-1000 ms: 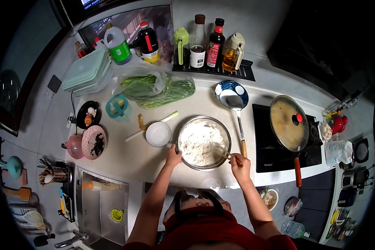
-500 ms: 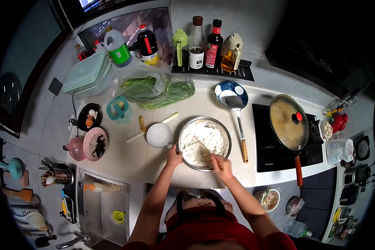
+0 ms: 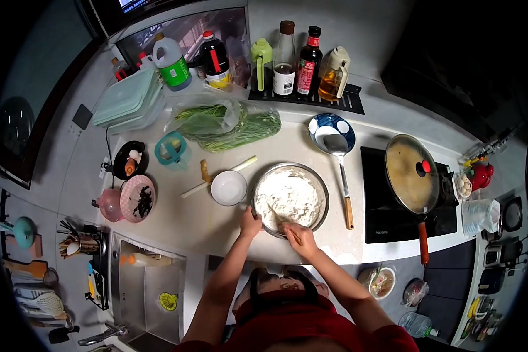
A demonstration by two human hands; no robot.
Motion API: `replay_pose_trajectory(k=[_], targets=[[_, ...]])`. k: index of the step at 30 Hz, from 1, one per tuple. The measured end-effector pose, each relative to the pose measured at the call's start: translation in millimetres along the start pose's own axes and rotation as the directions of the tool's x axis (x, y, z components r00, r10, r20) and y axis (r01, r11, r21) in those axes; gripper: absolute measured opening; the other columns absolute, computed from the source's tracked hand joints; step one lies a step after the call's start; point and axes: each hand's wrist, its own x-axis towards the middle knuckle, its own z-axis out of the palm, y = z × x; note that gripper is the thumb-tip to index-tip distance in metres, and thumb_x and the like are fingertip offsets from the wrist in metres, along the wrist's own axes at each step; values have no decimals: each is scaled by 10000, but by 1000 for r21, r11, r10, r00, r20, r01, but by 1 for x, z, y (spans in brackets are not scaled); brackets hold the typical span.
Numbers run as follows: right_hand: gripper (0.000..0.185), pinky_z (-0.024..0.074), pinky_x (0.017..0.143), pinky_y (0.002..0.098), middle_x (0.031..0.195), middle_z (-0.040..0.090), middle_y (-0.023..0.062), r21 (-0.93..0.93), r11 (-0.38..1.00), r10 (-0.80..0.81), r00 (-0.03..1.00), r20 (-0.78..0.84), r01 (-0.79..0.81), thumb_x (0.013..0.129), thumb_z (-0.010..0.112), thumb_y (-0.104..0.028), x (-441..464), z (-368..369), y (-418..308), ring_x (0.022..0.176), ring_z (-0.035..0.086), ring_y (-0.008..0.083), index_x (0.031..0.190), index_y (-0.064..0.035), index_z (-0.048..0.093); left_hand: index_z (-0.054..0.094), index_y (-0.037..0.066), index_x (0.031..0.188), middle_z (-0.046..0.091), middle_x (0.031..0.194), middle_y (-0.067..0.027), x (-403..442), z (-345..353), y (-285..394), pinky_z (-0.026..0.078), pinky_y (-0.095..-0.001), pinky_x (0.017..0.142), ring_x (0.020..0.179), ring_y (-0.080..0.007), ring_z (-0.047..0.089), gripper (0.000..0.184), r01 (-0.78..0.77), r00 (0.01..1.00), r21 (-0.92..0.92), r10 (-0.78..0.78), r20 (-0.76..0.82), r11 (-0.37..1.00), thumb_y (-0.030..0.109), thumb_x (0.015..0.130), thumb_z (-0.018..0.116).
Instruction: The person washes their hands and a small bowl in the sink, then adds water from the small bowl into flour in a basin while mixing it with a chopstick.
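A metal bowl (image 3: 325,218) of white flour (image 3: 293,190) stands on the counter. My left hand (image 3: 250,223) grips its lower left rim. At the bowl's near edge my right hand (image 3: 300,238) is closed round wooden chopsticks (image 3: 273,212), whose far ends are in the flour. An empty white bowl (image 3: 229,188) sits just left of the metal one, beside a pale green-white stalk (image 3: 246,163) and a piece of ginger (image 3: 206,171).
Right of the bowl, a spatula (image 3: 345,188) rests on a blue patterned dish (image 3: 328,126). A lidded pan (image 3: 412,176) is on the black stove (image 3: 381,225). Bagged greens (image 3: 240,129) and bottles (image 3: 305,67) stand behind; a pink plate (image 3: 129,196) and sink (image 3: 149,293) are left.
My right hand, with the chopsticks, has moved left along the bowl's near edge, closer to my left hand. The flour's surface has shifted. My left hand stays at the rim.
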Motion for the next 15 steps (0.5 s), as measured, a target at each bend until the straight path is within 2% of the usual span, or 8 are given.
replay_pose_trajectory(k=[4, 6, 8, 10, 12, 14, 15], targets=[[100, 499, 608, 303, 797, 639, 170, -53, 998, 35, 998, 48, -32, 803, 576, -41, 3, -36, -10, 692, 639, 275, 857, 25, 629, 363, -49, 1165, 554, 994, -227, 3, 5, -14, 568, -353, 457, 736, -322, 630, 421, -3, 1000, -74, 2, -17, 997, 23, 792, 545], [92, 499, 570, 313, 766, 634, 174, -137, 988, 63, 994, -92, -75, 801, 564, -32, 11, -45, -7, 639, 629, 282, 821, 25, 633, 366, -50, 1157, 554, 991, -226, 4, 4, -16, 567, -353, 454, 732, -321, 631, 411, 3, 1000, -100, -5, -23, 995, 26, 795, 547], [94, 494, 542, 332, 748, 621, 193, -326, 929, 129, 978, -162, -176, 800, 554, -28, 21, -46, -6, 607, 613, 306, 811, 27, 629, 366, -50, 1151, 554, 984, -227, 7, 8, -19, 567, -354, 452, 727, -319, 632, 405, -13, 999, -97, 10, -32, 995, 26, 798, 548], [86, 487, 528, 345, 719, 606, 200, -395, 915, 44, 994, -95, -78, 801, 556, -28, 19, -28, 4, 580, 594, 323, 798, 26, 623, 377, -55, 1130, 553, 981, -223, 6, 7, -19, 566, -359, 454, 726, -315, 632, 380, -21, 1000, -66, 20, -24, 998, 28, 801, 546], [82, 483, 529, 362, 726, 614, 184, -239, 971, 9, 999, -34, -17, 792, 573, -51, 2, 2, -2, 584, 600, 322, 797, 14, 621, 392, -54, 1107, 554, 975, -217, 3, 4, -15, 566, -361, 453, 719, -313, 631, 355, -21, 999, -68, 19, -37, 997, 24, 798, 547], [83, 484, 535, 354, 746, 621, 185, -186, 982, 47, 999, 28, -40, 792, 574, -56, -2, 13, -25, 605, 607, 323, 799, 12, 621, 411, -48, 1082, 556, 966, -210, -5, 6, -7, 566, -359, 451, 705, -311, 630, 330, -11, 998, -104, 5, -60, 995, 17, 791, 551], [85, 484, 539, 344, 746, 622, 184, -187, 980, 60, 998, -2, -60, 792, 575, -56, -2, 12, -20, 606, 608, 317, 809, 11, 624, 432, -4, 1080, 569, 923, -193, 4, 9, -28, 552, -343, 445, 684, -294, 632, 342, -62, 997, -151, 55, -50, 987, 167, 825, 582]])
